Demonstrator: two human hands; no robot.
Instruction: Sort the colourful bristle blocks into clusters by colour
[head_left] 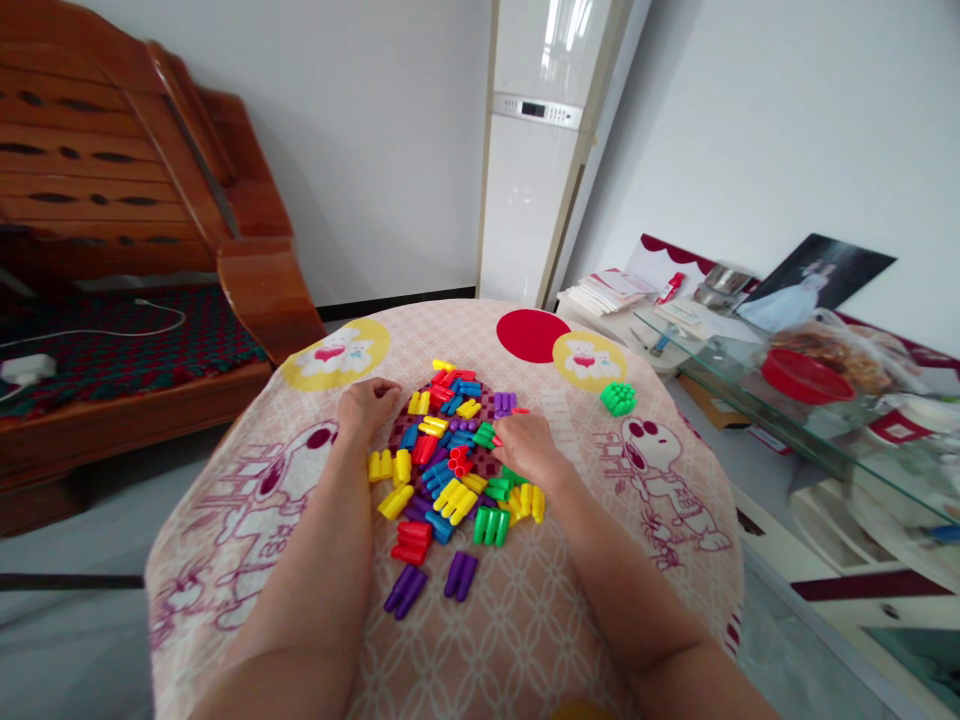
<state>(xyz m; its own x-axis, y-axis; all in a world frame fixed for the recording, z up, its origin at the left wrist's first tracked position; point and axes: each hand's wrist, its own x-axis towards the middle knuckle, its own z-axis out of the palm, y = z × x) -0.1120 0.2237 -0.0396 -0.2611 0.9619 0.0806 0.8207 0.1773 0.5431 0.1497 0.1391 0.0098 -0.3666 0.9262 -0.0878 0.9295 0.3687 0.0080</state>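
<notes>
A pile of plastic toy pieces shaped like joined tubes (454, 500) lies mid-table in red, yellow, blue, green and purple. My left hand (366, 408) rests on the cloth at the pile's left edge, fingers loosely bent, with no piece seen in it. At the right edge, my right hand (527, 446) is closed, its fingers mostly hidden. A green piece (484, 434) and bits of red show at its fingertips; which of them it grips is unclear. A bunch of green pieces (618, 398) stands apart at right. Two purple pieces (460, 576) lie nearest me.
The round table wears a patterned cloth (517, 640) with printed cartoon dogs. A wooden bench (259, 285) stands at left, a tall white cabinet-like unit (529, 190) behind. On the right, a glass shelf (720, 375) holds a red bowl (806, 375), papers and a plastic bag.
</notes>
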